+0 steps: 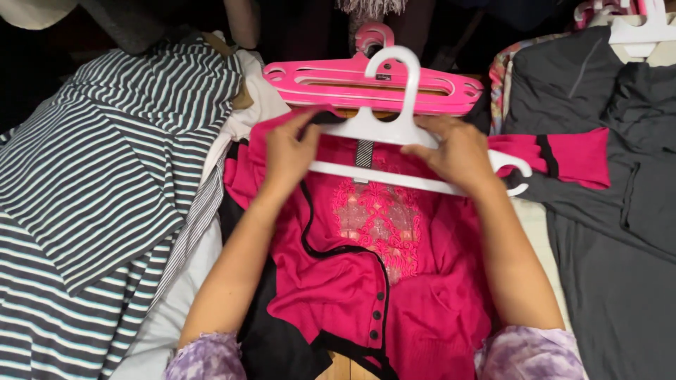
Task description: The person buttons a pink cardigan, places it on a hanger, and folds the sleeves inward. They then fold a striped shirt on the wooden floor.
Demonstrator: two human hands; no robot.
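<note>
While both sleeves of the person's purple mottled top sit at the bottom edge, the forearms run up over the pink garment (394,281), which lies flat, front up, black trim and a row of dark buttons on the near flap, embroidered panel at the chest. A sliver of wooden desk (343,367) shows just under its hem.

Left hand (287,156): grip closed on the left shoulder of the garment where it meets the white hanger (394,130), fingers curled over the fabric edge. Right hand (461,153): grip clamped on the hanger's right arm and lower bar, thumb side hidden, so can't tell how much cloth is under it.

Status, as I read it: hanger lies on top of the neckline, hook pointing away. Left shoulder looks partly worked onto the hanger arm; right arm end pokes out bare beside the pink sleeve with the black band. So insertion is started, not finished. Garment is not lifted.

Left of it: striped black-and-white garment (105,176). Right: grey garment (605,232). Farther back, touching the white hook: stack of pink hangers (373,84), unused. Another white hanger (644,32) sits top right.
</note>
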